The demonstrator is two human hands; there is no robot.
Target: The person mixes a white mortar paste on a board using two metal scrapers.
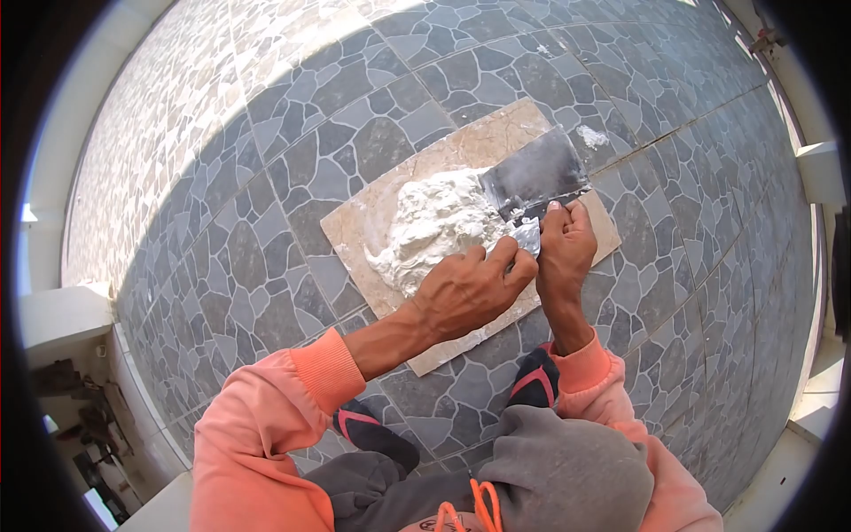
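Observation:
A mound of white putty (434, 217) lies on a beige marbled tile (350, 235) on the floor. My right hand (567, 253) is closed on the near edge of a wide, dark flat scraper (536, 168), which lies over the right part of the tile beside the mound. Closed fingers of my left hand (470, 288) hold a small metal putty knife (527, 239) smeared with putty; its handle is hidden in the hand. The small blade is against or just beside the near edge of the wide scraper, where bits of putty cling.
Grey stone-patterned floor tiles (372, 142) surround the beige tile. A white splatter (592, 136) marks the floor beyond its right corner. My feet in dark footwear with pink straps (536, 381) are close to the tile's near side. Sunlight falls on the upper left floor.

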